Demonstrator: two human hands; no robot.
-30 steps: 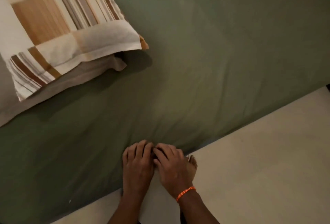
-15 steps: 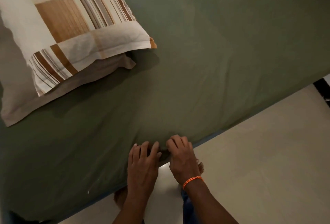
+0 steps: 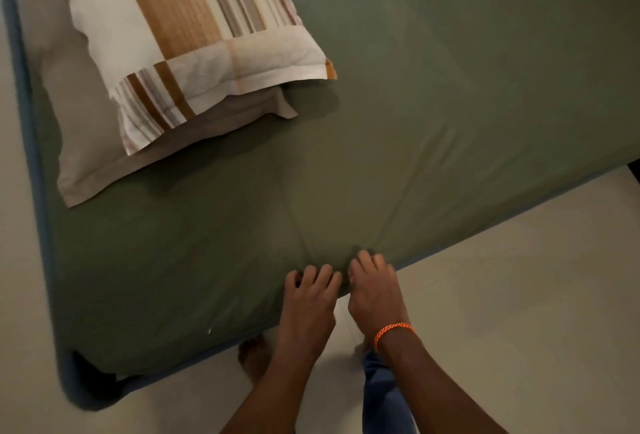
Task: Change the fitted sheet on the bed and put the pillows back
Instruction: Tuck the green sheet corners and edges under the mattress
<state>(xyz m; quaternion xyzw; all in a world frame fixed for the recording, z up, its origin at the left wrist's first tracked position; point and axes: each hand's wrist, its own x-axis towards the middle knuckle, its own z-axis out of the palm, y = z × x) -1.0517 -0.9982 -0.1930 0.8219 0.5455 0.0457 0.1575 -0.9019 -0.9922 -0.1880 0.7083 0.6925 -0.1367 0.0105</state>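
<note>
Across nearly the whole bed [image 3: 20, 63] stretches the green fitted sheet [image 3: 450, 94], reaching its near edge, where creases fan out from one gathered spot. At the bed's far left corner lie two pillows: a patterned pillow [image 3: 194, 28] with brown and cream squares and stripes rests on a plain beige pillow [image 3: 90, 143]. Pale floor [image 3: 519, 295] runs along the near edge. At that edge, both hands sit side by side on the sheet. The left hand [image 3: 308, 305] has its fingers [image 3: 323, 274] curled and digging into the fabric; the right hand [image 3: 375, 291], with an orange bracelet [image 3: 393, 331] at the wrist, has its fingers [image 3: 363, 259] bent and bunched, pinching the sheet's edge.
</note>
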